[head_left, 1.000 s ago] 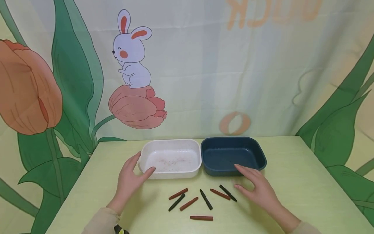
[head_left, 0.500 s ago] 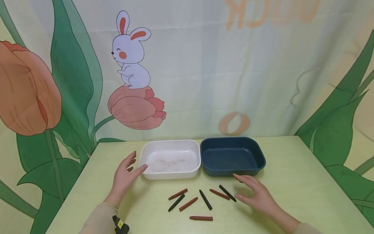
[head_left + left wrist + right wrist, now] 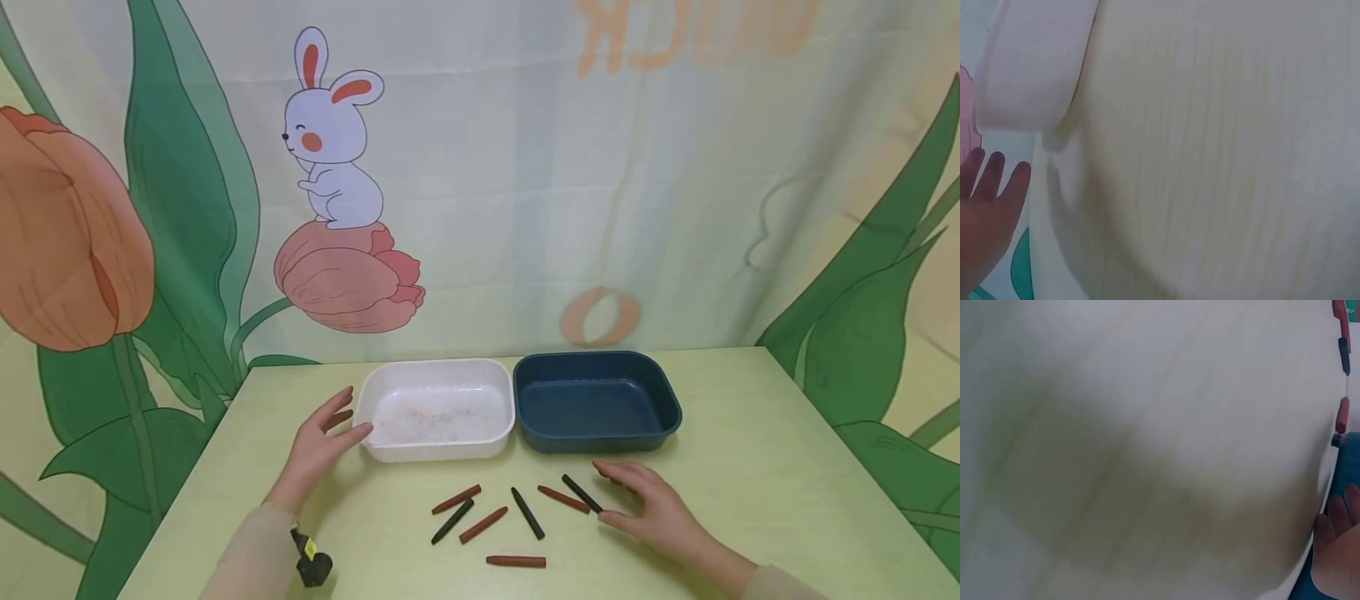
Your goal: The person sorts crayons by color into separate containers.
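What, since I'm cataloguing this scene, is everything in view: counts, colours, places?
Table: 1, pale yellow-green, foreground
Backdrop: 1, pale, behind table
Printed rabbit: 1, white, backdrop's left
Printed tulips: 2, orange and pink, left
Printed leaves: several, green, both sides
Printed letters: count unclear, orange, backdrop's right
White tray: 1, white, table's back
Blue tray: 1, dark blue, beside white tray
Reddish crayons: 4, red-brown, table's front
Dark crayons: 3, near-black, among them
Wrist device: 1, black, left wrist
Sleeves: 2, beige, bottom edge
Left hand: 1, bare, beside white tray
Right hand: 1, bare, near dark crayon
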Available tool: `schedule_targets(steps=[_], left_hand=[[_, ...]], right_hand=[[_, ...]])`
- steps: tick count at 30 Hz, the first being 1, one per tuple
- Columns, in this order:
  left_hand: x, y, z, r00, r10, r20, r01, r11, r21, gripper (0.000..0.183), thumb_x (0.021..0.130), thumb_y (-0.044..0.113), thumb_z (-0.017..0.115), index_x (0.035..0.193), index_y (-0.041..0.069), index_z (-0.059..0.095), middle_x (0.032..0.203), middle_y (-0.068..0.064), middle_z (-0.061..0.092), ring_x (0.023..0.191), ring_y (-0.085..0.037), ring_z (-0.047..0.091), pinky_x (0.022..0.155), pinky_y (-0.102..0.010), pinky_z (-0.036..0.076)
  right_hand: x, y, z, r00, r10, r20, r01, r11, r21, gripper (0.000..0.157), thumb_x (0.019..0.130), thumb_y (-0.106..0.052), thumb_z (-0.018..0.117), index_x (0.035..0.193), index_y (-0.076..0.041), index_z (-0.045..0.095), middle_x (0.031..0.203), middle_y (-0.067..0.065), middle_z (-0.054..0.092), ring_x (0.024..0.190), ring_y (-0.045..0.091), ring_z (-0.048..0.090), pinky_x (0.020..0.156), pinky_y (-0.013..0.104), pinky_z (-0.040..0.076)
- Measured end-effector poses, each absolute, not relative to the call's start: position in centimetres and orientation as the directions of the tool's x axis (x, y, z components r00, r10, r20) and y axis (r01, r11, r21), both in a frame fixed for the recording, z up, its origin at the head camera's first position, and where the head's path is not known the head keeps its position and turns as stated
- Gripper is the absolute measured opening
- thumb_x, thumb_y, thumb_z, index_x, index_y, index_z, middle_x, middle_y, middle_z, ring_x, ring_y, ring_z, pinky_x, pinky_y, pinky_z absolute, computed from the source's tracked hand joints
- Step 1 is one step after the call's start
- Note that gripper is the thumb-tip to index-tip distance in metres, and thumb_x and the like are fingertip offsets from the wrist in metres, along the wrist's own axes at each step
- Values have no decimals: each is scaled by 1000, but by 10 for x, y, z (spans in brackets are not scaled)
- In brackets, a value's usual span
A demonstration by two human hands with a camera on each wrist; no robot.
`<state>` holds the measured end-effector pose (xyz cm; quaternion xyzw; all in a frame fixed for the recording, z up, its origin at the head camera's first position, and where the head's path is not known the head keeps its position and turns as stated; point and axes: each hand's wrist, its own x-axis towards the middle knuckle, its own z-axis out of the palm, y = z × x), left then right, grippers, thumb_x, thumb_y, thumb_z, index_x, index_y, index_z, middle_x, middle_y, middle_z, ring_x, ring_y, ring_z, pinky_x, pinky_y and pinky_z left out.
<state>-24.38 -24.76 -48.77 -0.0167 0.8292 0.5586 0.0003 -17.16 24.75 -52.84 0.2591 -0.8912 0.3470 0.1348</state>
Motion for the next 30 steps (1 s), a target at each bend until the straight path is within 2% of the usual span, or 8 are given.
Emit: schedule_targets(steps=[3,10,17,20,30], left_hand=[[-246,-250,-489,-1000,-6,-25,-26,370,929,84,87,39,76,155,14,33,158,-9,33,139,-34,37,110,-55,36],[-249,-256,-492,-997,18,-71,-60,356,933,78,91,35,73,156,21,32,157,-8,35,140,-33,37,108,-51,39],[-255,-261,-497,-992,69,-102,-75,324,943,78,93,28,71,158,19,28,155,-14,36,138,-36,38,107,-49,40],[-256,-262,-498,-989,69,-130,-103,306,947,79,92,29,72,158,22,29,156,-13,35,138,-35,39,105,-47,43],[-261,-260,-503,-975,115,-193,-164,220,962,78,92,19,71,158,23,29,157,-15,30,138,-39,38,102,-44,46]], right_hand=[[-173,247,-532,-826,-373,421,-559,635,-534,66,73,-21,89,133,-11,63,120,-1,65,107,16,61,89,42,51],[-175,245,-537,-810,-387,441,-579,647,-496,64,73,-27,88,131,-13,65,116,-3,66,104,19,60,87,45,49],[-175,243,-539,-812,-386,438,-576,653,-492,61,73,-30,89,127,-15,68,112,-6,65,101,17,57,86,43,47],[-175,242,-541,-815,-384,434,-570,664,-484,60,72,-30,89,126,-16,69,109,-8,64,99,16,55,84,41,47],[-176,239,-541,-817,-386,429,-567,673,-474,54,72,-25,88,122,-17,72,104,-10,61,95,13,52,81,37,46]])
